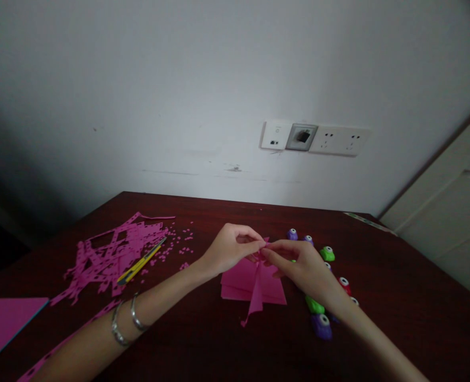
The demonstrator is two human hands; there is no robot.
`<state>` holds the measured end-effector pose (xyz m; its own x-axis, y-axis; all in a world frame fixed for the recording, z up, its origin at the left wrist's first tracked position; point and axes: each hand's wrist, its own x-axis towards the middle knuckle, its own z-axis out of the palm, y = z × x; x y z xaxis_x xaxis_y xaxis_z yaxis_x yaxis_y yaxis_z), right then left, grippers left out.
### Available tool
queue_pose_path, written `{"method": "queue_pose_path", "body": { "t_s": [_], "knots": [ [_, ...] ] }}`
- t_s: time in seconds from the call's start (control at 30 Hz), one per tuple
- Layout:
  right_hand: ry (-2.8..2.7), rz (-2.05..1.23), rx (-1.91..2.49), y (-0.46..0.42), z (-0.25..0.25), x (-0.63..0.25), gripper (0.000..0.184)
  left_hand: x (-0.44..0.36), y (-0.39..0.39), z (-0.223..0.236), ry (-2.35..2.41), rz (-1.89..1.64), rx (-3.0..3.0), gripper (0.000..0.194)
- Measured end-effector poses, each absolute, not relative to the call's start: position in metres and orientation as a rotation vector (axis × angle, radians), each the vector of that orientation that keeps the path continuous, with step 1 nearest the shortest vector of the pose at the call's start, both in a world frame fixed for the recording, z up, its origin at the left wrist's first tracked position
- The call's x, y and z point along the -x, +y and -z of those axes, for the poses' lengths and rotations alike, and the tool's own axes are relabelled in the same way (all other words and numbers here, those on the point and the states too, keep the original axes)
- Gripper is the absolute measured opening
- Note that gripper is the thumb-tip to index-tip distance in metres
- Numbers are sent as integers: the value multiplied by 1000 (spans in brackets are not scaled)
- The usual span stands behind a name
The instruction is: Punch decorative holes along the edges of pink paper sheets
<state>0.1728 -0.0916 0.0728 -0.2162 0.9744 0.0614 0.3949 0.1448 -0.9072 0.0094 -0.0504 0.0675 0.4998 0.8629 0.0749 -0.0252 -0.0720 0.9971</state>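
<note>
Both of my hands meet above the table's middle, fingertips close together. My left hand [235,246] pinches the top of a folded pink paper piece [256,294], which hangs down with a narrow, curled lower end. From the other side, my right hand [298,262] pinches the same paper; the exact hold is partly hidden by the fingers. Beneath lie several pink paper sheets [237,286], loosely stacked. Close to my right hand and forearm are several small craft punches in purple, green and red with white round tops, among them a purple punch [321,327] and a green punch [327,253].
Left on the dark red table [214,345] lies a heap of cut pink paper strips [115,254] with punched holes. A yellow utility knife [141,262] rests beside tiny pink cutouts [185,250]. A pink sheet stack [7,323] sits at far left. Wall sockets [338,140] are behind.
</note>
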Motion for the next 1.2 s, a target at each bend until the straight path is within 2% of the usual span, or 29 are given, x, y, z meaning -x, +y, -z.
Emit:
{"method": "queue_pose_path", "body": {
  "t_s": [0.33,0.53,0.83,1.2],
  "knots": [
    [-1721,-962,1341,-92,-73,-175,19,-13,-50,-64,775,-828,-1367,19],
    [-1745,-958,1349,-90,-70,-176,23,-14,-51,-63,772,-782,-1379,17],
    [-1889,-838,1279,-92,-75,-176,21,-11,-49,-65,766,-713,-1399,10],
    [-1933,-878,1239,-94,-76,-175,22,-6,-46,-69,722,-642,-1406,12]
  ]
}}
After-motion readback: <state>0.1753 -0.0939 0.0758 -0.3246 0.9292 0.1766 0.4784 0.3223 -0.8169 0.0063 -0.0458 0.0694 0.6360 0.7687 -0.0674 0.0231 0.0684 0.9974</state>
